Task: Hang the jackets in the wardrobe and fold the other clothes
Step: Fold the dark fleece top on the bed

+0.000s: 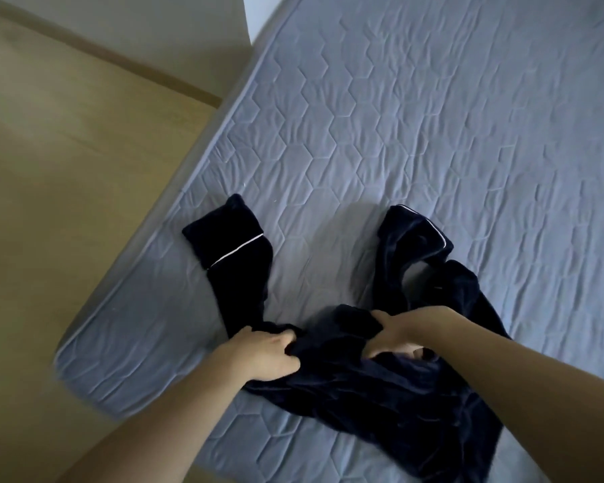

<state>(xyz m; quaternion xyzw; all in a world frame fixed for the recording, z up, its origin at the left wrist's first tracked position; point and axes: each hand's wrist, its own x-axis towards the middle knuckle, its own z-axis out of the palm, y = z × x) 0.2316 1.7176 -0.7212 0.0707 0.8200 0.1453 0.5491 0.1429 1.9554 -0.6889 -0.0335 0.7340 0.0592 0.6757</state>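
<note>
Velvet top [380, 388] sprawls limp on the bed [433, 134], sleeves flung outward. My left hand [262, 353] and right hand [394, 336] both bunch its soft, floppy cloth; better hold lies at the shoulder seams, I reckon.

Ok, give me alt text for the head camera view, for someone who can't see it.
Two bare hands, left hand and right hand, each grip a dark navy garment with white-piped cuffs, spread on a blue quilted mattress. Its two long cuffed parts stretch away from the person; wooden floor lies to the left.
</note>
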